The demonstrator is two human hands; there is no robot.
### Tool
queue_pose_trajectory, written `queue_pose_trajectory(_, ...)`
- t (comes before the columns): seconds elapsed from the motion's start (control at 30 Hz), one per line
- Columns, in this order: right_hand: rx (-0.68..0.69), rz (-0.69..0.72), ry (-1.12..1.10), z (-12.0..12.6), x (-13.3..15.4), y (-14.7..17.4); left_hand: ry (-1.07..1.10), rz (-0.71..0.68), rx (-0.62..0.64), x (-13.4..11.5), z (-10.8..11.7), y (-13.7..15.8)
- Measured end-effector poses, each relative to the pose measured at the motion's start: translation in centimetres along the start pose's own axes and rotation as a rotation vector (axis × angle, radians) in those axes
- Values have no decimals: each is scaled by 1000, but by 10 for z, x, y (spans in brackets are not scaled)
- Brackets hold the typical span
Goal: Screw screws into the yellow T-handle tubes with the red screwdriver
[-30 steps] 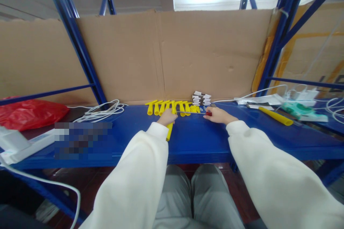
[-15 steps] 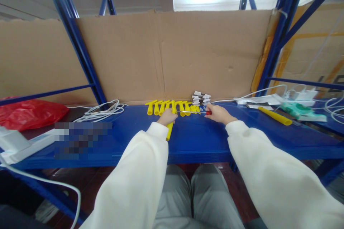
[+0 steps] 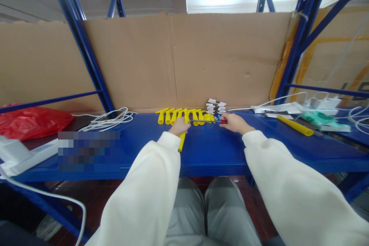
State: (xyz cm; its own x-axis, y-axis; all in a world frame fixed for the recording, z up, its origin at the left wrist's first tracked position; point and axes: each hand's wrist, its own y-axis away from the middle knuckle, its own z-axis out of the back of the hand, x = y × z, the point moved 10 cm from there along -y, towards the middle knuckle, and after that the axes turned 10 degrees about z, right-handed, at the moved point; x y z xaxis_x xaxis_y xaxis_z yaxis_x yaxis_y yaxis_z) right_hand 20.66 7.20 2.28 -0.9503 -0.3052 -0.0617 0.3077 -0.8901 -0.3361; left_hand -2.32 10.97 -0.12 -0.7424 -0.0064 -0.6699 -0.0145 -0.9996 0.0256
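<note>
At the far left, a red plastic bag (image 3: 37,123) is lying on the blue tabletop (image 3: 213,148), with a white power strip (image 3: 37,157) sitting in front of it and a loose coil of white cable (image 3: 117,116) resting to its right. Next, a row of yellow T-shaped pieces (image 3: 168,117) is lining the back edge, below the cardboard. In front of this row, the left hand (image 3: 179,126) is closing its fingers around a yellow handle (image 3: 182,143), whose lower end is pointing toward the person. A screwdriver (image 3: 224,122) is stretching sideways, its thin shaft reaching the left hand. Behind it, folded white packets (image 3: 216,106) are standing stacked. The right hand (image 3: 235,123) is curling its fingers around the red grip. Farther right, a yellow tube (image 3: 295,125) is lying beside a green-and-white packet (image 3: 325,120).
</note>
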Motion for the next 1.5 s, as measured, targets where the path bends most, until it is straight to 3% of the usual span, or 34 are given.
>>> queue_pose_trajectory(0.4, 109, 24, -108, -11, 8, 0, 9, 24, 2, 4, 1, -1)
queue_pose_trajectory(0.67, 66, -36, -60, -4, 0, 1, 16, 28, 9, 2, -1, 0)
queue_pose_trajectory(0.93, 105, 43, -102, -11, 6, -1, 24, 23, 19, 3, -1, -2)
queue_pose_trajectory(1.23, 60, 12, -103, -13, -5, -3, 11, 26, 14, 2, -1, 0)
queue_pose_trajectory(1.5, 142, 69, -133, -18, 5, -2, 18, 21, 24, 2, -2, 0)
